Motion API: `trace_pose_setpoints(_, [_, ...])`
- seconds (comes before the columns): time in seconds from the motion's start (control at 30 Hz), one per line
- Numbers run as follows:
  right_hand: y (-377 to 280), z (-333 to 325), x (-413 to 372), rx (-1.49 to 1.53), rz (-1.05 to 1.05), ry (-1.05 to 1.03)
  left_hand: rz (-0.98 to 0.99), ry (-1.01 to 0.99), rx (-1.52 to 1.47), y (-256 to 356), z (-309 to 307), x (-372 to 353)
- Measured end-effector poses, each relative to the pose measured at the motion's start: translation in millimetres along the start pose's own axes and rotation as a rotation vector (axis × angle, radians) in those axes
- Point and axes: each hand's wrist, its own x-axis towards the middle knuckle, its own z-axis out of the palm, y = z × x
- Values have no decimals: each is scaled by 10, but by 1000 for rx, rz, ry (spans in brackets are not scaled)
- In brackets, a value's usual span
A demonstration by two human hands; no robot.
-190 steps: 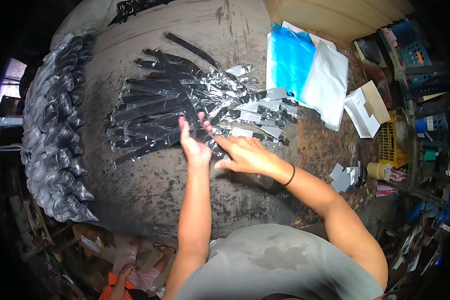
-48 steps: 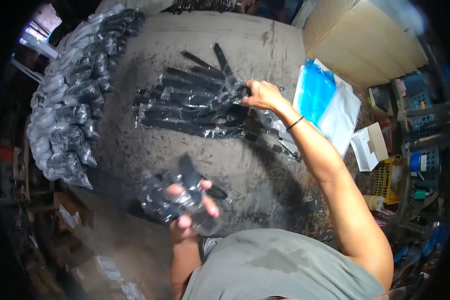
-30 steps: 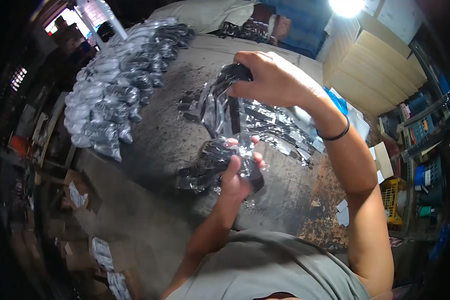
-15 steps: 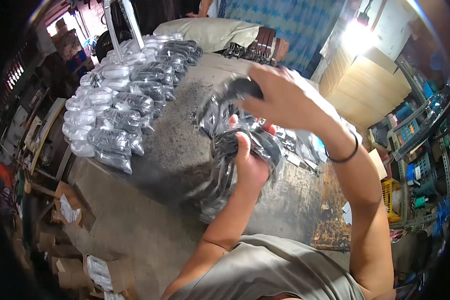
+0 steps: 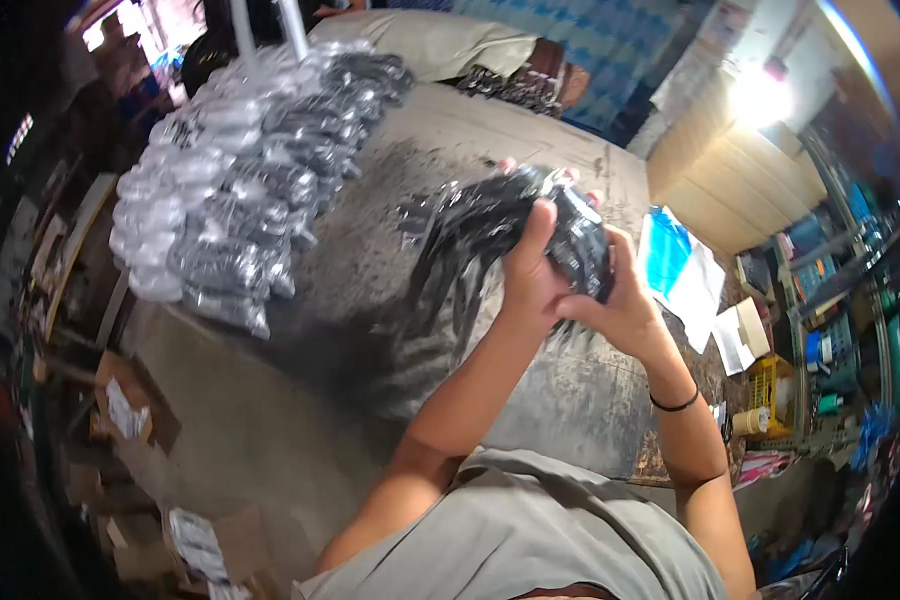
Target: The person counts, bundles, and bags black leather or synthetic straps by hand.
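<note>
A bundle of black items in clear plastic bags [image 5: 480, 215] is held up over the worktable, its loose ends hanging down to the left. My left hand [image 5: 532, 275] is wrapped round the bundle from below, thumb on the near side and fingertips showing over the far side. My right hand [image 5: 625, 305] grips the bundle's right end, with the thumb close to my left palm. What exactly is inside the bags cannot be made out. On the table's left side stands a large pile of similar bagged black items [image 5: 225, 255], with white or clear packs [image 5: 150, 240] beside them.
The worktable [image 5: 370, 200] has a dark, worn top. Blue and white sheets [image 5: 670, 260] lie at its right. Cardboard [image 5: 735, 185] leans behind, near shelving [image 5: 820, 260] and a yellow crate [image 5: 770, 390]. Open boxes [image 5: 135, 400] stand on the floor at left. A covered sack [image 5: 430, 45] lies at the back.
My right hand has come down from above the bundle to its right end and closed on it. The bundle has moved up and right with my left hand. The blue and white sheets now show.
</note>
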Motion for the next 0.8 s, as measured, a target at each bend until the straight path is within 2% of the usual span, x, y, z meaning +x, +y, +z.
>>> trace_pose_setpoints(0.1, [42, 109, 142, 301, 74, -71, -11, 110, -14, 71, -64, 177])
trace_pose_setpoints(0.13, [19, 137, 231, 393, 80, -100, 59, 171, 8, 104, 45, 222])
trace_pose_setpoints(0.17, [46, 195, 337, 391, 27, -102, 18, 168, 3, 150, -111, 350])
trace_pose_setpoints(0.2, [45, 235, 426, 364, 52, -87, -40, 134, -78, 202, -250, 478])
trace_pose_setpoints(0.27, [131, 367, 692, 372, -98, -84, -12, 37, -129, 436, -223, 667])
trace_pose_setpoints(0.33, [63, 361, 958, 199, -87, -147, -28, 72, -72, 674, -173, 888])
trace_pose_setpoints(0.4, [-48, 434, 1183, 59, -275, -76, 7, 13, 125, 901, 2, 1032])
trace_pose_setpoints(0.53, [-355, 350, 1189, -55, -275, 1, 98, -116, 246, 1017, 311, 1188])
trace_pose_setpoints(0.6, [-376, 297, 1037, -102, -181, -67, 95, -231, 324, 921, 335, 1022])
trace_pose_setpoints(0.63, [-297, 279, 920, -91, -168, -92, 40, -92, 271, 875, 253, 899])
trace_pose_setpoints(0.67, [-255, 250, 755, -51, -58, -154, -11, 47, 219, 805, 70, 723])
trace_pose_setpoints(0.7, [-213, 244, 564, -173, -10, -151, 1, 121, 190, 625, -189, 418])
trace_pose_setpoints(0.73, [303, 288, 196, -133, -43, -236, 31, 200, 170, 444, -510, 75])
trace_pose_setpoints(0.77, [423, 314, -4, -221, 100, -305, 33, 239, 256, 325, -778, -166])
trace_pose_setpoints(0.8, [643, 337, -222, -180, 187, -368, -68, 313, 92, 209, -1054, -438])
